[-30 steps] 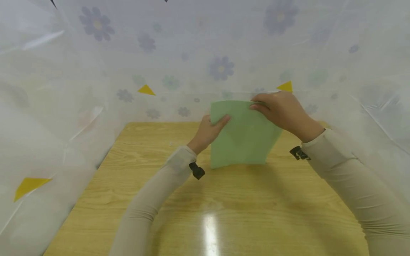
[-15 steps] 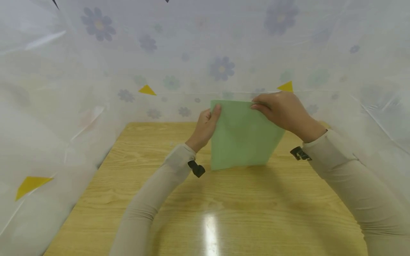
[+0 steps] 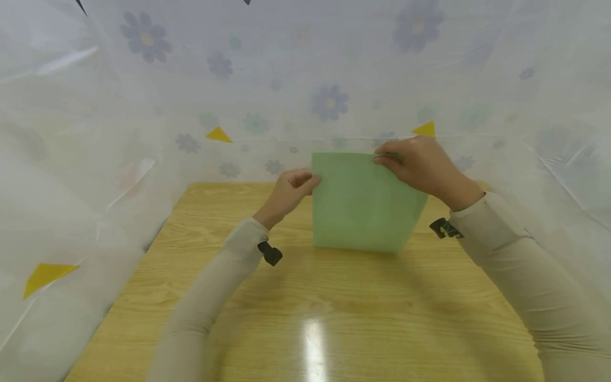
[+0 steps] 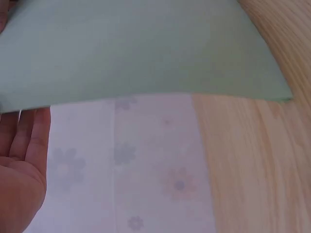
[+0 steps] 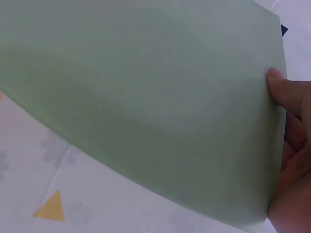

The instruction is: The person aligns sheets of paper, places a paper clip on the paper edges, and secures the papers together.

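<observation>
A light green sheet of paper (image 3: 363, 204) stands upright above the wooden table in the head view, its right part bending back. My right hand (image 3: 422, 167) pinches its top edge between thumb and fingers, right of the middle. At the left edge, my left hand (image 3: 288, 193) pinches the sheet, thumb in front. In the left wrist view the fingers of my left hand (image 4: 22, 165) pass behind the paper (image 4: 141, 53), which hides their tips. The right wrist view shows the thumb of my right hand (image 5: 296, 121) lying on the paper's face (image 5: 160, 107).
The wooden table (image 3: 305, 297) spreads under both arms. Whitish flower-printed sheeting (image 3: 286, 69) closes off the back and sides. Yellow triangles (image 3: 219, 135) show on it. A black clip-like piece (image 3: 270, 253) sits at the left cuff, another black piece (image 3: 446, 228) at the right.
My left hand has slid off the paper's front face, left and slightly down, to its left edge. The sheet's lower left corner has risen a little. My right hand keeps its grip, nearly still.
</observation>
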The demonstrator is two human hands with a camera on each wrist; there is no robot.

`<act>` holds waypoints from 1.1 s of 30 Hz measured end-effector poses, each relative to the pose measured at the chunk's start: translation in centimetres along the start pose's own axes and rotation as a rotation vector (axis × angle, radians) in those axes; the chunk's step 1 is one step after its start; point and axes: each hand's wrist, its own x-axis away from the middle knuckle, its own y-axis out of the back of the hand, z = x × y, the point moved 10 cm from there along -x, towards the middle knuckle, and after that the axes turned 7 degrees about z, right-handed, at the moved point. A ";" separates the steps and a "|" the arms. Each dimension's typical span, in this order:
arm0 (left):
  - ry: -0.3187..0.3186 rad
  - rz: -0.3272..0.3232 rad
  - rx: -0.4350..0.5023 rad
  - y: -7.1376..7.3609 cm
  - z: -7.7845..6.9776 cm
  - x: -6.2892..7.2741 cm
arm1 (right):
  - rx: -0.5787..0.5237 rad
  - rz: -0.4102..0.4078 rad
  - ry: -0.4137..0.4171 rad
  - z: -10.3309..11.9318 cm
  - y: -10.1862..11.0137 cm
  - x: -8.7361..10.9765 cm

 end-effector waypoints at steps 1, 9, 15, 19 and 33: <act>0.030 0.022 -0.011 0.3 0.7 0.5 | -0.003 0.003 0.000 0.0 -0.1 0.0; 0.294 0.118 -0.435 4.8 6.8 5.1 | 0.012 0.011 -0.013 -0.2 -0.5 -0.2; 0.497 0.218 -0.648 7.8 11.6 8.1 | 0.023 0.009 -0.020 -0.1 -0.3 -0.6; 0.604 0.344 -0.784 8.4 15.0 9.5 | 0.026 0.006 -0.018 -0.3 -0.3 -0.6; 0.744 0.469 -0.856 8.2 17.7 11.2 | 0.015 -0.001 -0.002 -0.5 -0.4 -0.4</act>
